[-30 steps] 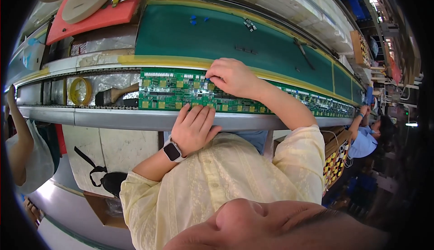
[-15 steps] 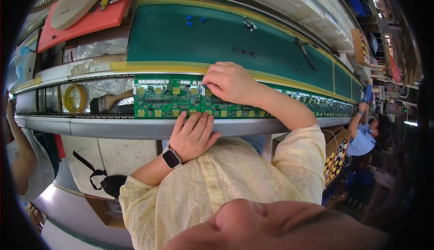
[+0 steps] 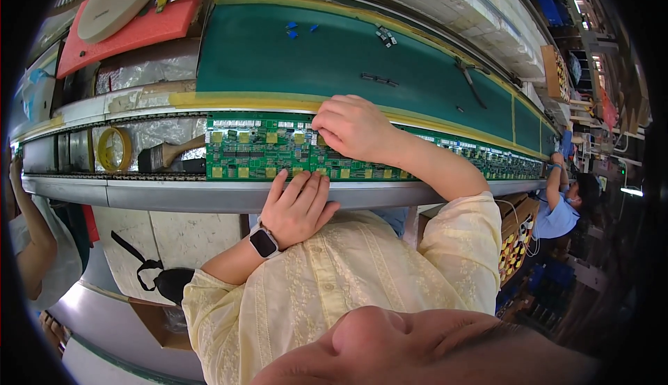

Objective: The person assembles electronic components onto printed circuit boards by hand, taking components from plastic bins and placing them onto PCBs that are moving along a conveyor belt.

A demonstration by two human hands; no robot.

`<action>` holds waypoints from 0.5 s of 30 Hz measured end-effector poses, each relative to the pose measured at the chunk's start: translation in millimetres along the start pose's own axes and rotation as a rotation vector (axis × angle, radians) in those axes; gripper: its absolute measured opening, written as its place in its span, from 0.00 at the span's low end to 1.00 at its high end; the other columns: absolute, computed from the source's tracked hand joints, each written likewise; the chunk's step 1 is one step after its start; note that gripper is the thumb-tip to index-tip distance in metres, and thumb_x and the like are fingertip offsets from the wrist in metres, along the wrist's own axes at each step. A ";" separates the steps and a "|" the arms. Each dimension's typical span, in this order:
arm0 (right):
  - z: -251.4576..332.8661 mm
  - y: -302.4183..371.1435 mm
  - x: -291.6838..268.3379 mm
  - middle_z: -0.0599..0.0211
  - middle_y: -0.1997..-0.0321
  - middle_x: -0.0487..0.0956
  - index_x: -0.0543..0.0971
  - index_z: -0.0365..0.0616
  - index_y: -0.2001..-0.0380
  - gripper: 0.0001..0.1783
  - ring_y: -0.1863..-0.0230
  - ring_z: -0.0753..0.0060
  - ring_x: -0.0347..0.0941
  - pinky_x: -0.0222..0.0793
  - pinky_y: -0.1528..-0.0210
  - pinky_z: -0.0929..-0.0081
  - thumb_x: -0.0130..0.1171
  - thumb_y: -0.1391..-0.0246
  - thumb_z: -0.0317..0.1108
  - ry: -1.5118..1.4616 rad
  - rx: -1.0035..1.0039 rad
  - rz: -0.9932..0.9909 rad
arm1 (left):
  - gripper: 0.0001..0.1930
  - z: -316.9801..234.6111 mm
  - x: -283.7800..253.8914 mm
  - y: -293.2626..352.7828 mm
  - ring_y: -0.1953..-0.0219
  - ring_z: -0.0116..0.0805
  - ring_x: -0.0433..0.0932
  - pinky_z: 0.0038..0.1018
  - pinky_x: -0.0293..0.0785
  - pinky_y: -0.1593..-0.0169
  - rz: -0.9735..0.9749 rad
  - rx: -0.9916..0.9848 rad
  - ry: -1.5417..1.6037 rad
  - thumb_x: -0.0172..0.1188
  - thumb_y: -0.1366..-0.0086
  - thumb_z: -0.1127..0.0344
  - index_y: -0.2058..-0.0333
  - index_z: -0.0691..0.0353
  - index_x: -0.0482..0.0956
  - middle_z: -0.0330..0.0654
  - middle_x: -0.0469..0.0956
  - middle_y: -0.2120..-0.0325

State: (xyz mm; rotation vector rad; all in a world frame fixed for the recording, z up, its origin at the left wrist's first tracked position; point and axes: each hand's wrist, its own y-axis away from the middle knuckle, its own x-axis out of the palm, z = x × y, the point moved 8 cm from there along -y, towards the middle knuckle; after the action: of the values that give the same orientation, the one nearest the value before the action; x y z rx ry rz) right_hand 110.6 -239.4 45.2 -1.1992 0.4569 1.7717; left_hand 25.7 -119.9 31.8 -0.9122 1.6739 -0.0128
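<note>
A green circuit board with white connectors along its far edge and yellowish square parts lies in the rail track in front of me. My left hand, with a watch on the wrist, rests flat over the near metal rail, its stretched fingertips touching the board's near edge. At the board's far edge is my right hand, its fingers curled and the thumb and forefinger pinched together beside the white connectors. Whatever lies between those fingertips is too small and hidden to make out. The right forearm covers part of the boards continuing to the right.
Beyond the track, a green mat holds blue parts, small black-and-white parts, a dark strip and pliers. A brush and tape roll lie left. Co-workers sit at both sides, one in blue.
Both my hands keep their places on the board. At the far right, the co-worker's forearm and hand have shifted slightly upward.
</note>
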 end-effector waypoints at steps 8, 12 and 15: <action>3.7 4.1 -1.0 0.65 0.67 0.78 0.77 0.43 0.70 0.08 0.64 0.59 0.75 0.70 0.62 0.63 0.64 0.55 0.24 0.009 -0.017 -0.087 | 0.20 0.5 0.6 0.3 0.54 0.38 0.77 0.44 0.65 0.42 -0.001 -0.003 -0.003 0.60 0.38 0.51 0.56 0.61 0.80 0.42 0.81 0.59; 5.5 4.7 -0.4 0.66 0.67 0.77 0.78 0.43 0.69 0.09 0.64 0.60 0.75 0.69 0.63 0.64 0.65 0.56 0.24 0.021 -0.034 -0.090 | 0.20 0.0 0.5 0.6 0.54 0.38 0.77 0.44 0.66 0.43 -0.006 -0.002 0.003 0.60 0.39 0.51 0.57 0.62 0.80 0.42 0.81 0.59; 7.8 6.0 0.4 0.66 0.67 0.77 0.79 0.43 0.69 0.09 0.65 0.60 0.74 0.69 0.63 0.64 0.65 0.57 0.23 0.046 -0.053 -0.082 | 0.20 0.2 0.3 1.1 0.54 0.38 0.78 0.44 0.66 0.43 -0.011 -0.002 0.003 0.60 0.39 0.51 0.57 0.62 0.80 0.42 0.81 0.59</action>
State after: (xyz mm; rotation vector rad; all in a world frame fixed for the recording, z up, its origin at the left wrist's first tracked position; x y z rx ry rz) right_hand 101.4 -236.7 47.2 -1.2802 0.3838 1.6991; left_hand 25.2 -119.2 31.0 -0.9227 1.6718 -0.0197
